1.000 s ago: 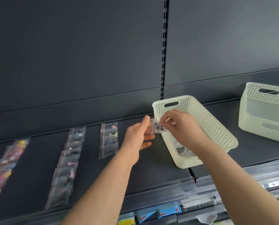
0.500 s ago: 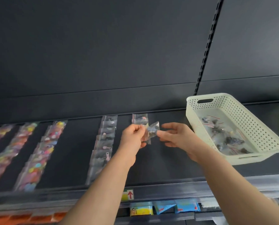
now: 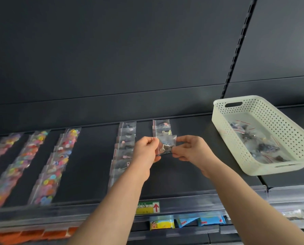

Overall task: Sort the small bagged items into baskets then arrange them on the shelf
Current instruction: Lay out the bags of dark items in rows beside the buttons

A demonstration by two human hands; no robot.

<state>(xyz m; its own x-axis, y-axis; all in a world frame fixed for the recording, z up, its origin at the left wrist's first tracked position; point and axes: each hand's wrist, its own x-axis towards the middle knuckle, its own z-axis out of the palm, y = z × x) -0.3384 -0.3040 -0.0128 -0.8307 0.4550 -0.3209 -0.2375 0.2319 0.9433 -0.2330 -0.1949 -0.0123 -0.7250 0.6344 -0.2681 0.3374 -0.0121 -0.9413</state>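
A small clear bag (image 3: 166, 145) with dark and silver bits inside is held flat between both hands just above the dark shelf (image 3: 179, 174). My left hand (image 3: 146, 149) pinches its left edge and my right hand (image 3: 192, 150) pinches its right edge. The bag hangs at the near end of a short row of clear bags (image 3: 161, 127). A longer row of clear bags (image 3: 123, 149) lies just to the left. At the right, a white perforated basket (image 3: 218, 121) sits on the shelf and holds several more bagged items (image 3: 259, 142).
Three rows of bags with colourful contents (image 3: 54, 167) cover the shelf's left part. A clear price rail with a yellow-green label (image 3: 147, 207) runs along the front edge. Blue and yellow packets (image 3: 186, 221) sit on the shelf below. A slotted upright (image 3: 236, 50) divides the back panel.
The view swung left and the basket shifted to the right of the picture. Both hands carried the bag from over the basket to the short row and turned it flat.
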